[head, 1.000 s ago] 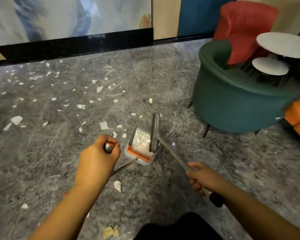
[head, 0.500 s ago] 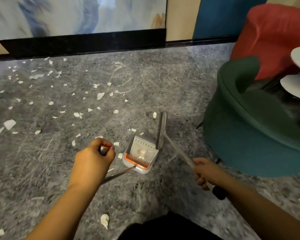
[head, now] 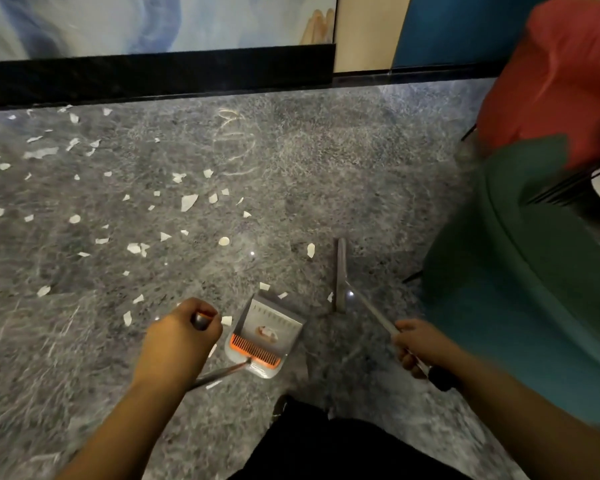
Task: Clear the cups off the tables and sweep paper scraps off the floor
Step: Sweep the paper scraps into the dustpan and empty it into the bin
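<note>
- Left hand (head: 181, 336): fist wrapped round the top of the dustpan handle, knuckles up, forearm reaching forward from the lower left.
- Right hand (head: 418, 346): fingers wrapped round the broom handle (head: 371, 311) near its dark end, forearm coming in from the lower right.
- Dustpan (head: 265, 336): grey with an orange comb, on the floor just right of the left hand, mouth facing away from the person; something pale lies inside, too blurred to name.
- Broom head (head: 340, 275): forward of the right hand, on the floor, apart from the dustpan mouth.
- Paper scraps (head: 187, 201): a few just beside the dustpan and left hand, most scattered well ahead and left of it.
- Floor (head: 326, 168): grey; sweeping judged early, the bulk left.
- Green armchair (head: 520, 271), red armchair (head: 561, 71): right of the right hand.
- Cups: none in view; that part cannot be judged.
</note>
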The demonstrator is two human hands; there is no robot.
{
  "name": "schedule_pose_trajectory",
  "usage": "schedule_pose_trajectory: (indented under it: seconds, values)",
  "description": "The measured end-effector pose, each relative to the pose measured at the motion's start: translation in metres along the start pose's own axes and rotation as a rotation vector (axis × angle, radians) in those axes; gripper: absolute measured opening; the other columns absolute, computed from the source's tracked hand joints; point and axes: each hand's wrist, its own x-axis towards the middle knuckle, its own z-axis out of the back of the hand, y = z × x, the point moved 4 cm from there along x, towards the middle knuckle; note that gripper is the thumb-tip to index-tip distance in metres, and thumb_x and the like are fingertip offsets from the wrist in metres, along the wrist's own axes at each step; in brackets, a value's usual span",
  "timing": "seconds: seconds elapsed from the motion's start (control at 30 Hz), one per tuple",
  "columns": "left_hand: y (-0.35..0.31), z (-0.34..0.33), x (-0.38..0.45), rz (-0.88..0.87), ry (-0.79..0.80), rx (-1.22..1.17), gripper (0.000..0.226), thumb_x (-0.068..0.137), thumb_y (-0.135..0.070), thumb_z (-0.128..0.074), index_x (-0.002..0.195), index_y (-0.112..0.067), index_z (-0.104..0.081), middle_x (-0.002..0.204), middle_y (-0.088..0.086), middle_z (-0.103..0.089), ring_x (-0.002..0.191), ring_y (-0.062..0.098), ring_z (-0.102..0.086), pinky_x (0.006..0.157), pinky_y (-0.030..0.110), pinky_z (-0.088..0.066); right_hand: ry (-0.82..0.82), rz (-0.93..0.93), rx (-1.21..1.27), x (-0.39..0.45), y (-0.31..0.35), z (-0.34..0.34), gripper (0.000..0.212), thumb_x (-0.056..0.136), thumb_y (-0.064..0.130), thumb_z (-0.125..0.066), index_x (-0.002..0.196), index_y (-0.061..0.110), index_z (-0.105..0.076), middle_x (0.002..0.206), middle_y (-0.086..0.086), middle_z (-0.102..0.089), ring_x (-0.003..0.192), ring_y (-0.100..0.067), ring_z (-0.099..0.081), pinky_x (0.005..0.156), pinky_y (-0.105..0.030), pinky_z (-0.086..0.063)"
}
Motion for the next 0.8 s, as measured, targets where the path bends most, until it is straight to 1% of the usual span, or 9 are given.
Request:
schedule_pose_trajectory:
  seconds: [0.1, 0.17, 0.3, 0.37, 0.43, 0.5, 0.6, 0.7, 0.8]
  values:
    - [-0.001, -0.003, 0.033, -0.006, 0.009, 0.026, 0.025, 0.079, -0.027, -0.076, 0.066, -0.038, -0.058, 0.061, -0.022, -0.060, 0.057, -0.003, -0.053, 0.049, 0.017, -0.035, -0.022, -0.047, -0.025, 0.027, 0.017, 0.000, 0.020, 0.094, -0.004, -0.038, 0.083, 0.009, -0.049, 0.057, -0.010, -0.039, 0.034, -0.014, -0.035, 0.040, -0.016, -0.027]
    - [-0.001, -0.001, 0.048, 0.011, 0.005, 0.019, 0.025, 0.078, -0.026, -0.076, 0.066, -0.036, -0.058, 0.061, -0.023, -0.059, 0.059, -0.004, -0.054, 0.050, 0.017, -0.036, -0.030, -0.095, -0.045, 0.043, 0.028, -0.001, 0.021, 0.094, -0.005, -0.037, 0.082, 0.009, -0.048, 0.059, -0.010, -0.039, 0.037, -0.014, -0.034, 0.041, -0.017, -0.026]
    - [0.008, 0.002, 0.071, 0.071, 0.001, 0.035, 0.020, 0.079, -0.024, -0.077, 0.071, -0.034, -0.062, 0.067, -0.016, -0.064, 0.066, 0.011, -0.063, 0.056, 0.023, -0.043, -0.048, -0.178, -0.108, 0.082, 0.054, -0.002, 0.019, 0.094, -0.006, -0.035, 0.097, 0.004, -0.051, 0.062, -0.010, -0.039, 0.043, -0.016, -0.035, 0.041, -0.018, -0.027]
    - [0.011, 0.002, 0.079, 0.106, -0.018, 0.033, 0.018, 0.079, -0.023, -0.078, 0.073, -0.033, -0.063, 0.067, -0.015, -0.064, 0.068, 0.014, -0.065, 0.060, 0.027, -0.047, -0.036, -0.231, -0.130, 0.104, 0.067, -0.003, 0.020, 0.094, -0.006, -0.033, 0.095, 0.006, -0.049, 0.062, -0.009, -0.038, 0.043, -0.015, -0.033, 0.038, -0.016, -0.027]
    - [0.011, 0.000, 0.086, 0.147, -0.037, 0.008, 0.016, 0.079, -0.024, -0.077, 0.075, -0.032, -0.064, 0.067, -0.018, -0.063, 0.068, 0.010, -0.065, 0.061, 0.026, -0.048, -0.009, -0.256, -0.207, 0.124, 0.082, -0.007, 0.018, 0.095, -0.004, -0.034, 0.089, 0.007, -0.047, 0.060, -0.008, -0.037, 0.045, -0.016, -0.033, 0.038, -0.018, -0.028]
    - [0.009, -0.001, 0.092, 0.185, -0.061, 0.000, 0.014, 0.079, -0.026, -0.076, 0.075, -0.032, -0.065, 0.068, -0.022, -0.064, 0.067, 0.001, -0.062, 0.057, 0.021, -0.044, 0.012, -0.208, -0.353, 0.146, 0.100, -0.013, 0.014, 0.096, 0.001, -0.038, 0.088, 0.003, -0.050, 0.061, -0.008, -0.042, 0.049, -0.017, -0.040, 0.042, -0.025, -0.036]
    - [0.005, -0.002, 0.101, 0.251, -0.093, -0.031, 0.016, 0.079, -0.026, -0.076, 0.073, -0.034, -0.064, 0.065, -0.025, -0.064, 0.063, -0.008, -0.060, 0.054, 0.019, -0.041, 0.065, -0.136, -0.541, 0.170, 0.131, -0.028, 0.024, 0.095, 0.002, -0.038, 0.073, 0.008, -0.045, 0.064, -0.009, -0.047, 0.052, -0.019, -0.045, 0.050, -0.031, -0.040]
    - [0.001, 0.000, 0.107, 0.321, -0.131, -0.048, 0.017, 0.079, -0.026, -0.075, 0.073, -0.036, -0.063, 0.064, -0.026, -0.064, 0.063, -0.015, -0.058, 0.053, 0.014, -0.039, 0.119, -0.184, -0.600, 0.191, 0.161, -0.042, 0.022, 0.096, -0.002, -0.033, 0.078, 0.001, -0.045, 0.061, -0.014, -0.048, 0.051, -0.023, -0.044, 0.052, -0.033, -0.036]
    - [0.002, 0.003, 0.113, 0.405, -0.163, -0.064, 0.015, 0.079, -0.029, -0.074, 0.072, -0.036, -0.063, 0.064, -0.030, -0.064, 0.062, -0.010, -0.059, 0.054, 0.017, -0.040, 0.195, -0.117, -0.707, 0.201, 0.192, -0.063, 0.016, 0.094, -0.002, -0.038, 0.083, -0.002, -0.049, 0.057, -0.014, -0.048, 0.049, -0.024, -0.046, 0.046, -0.029, -0.037]
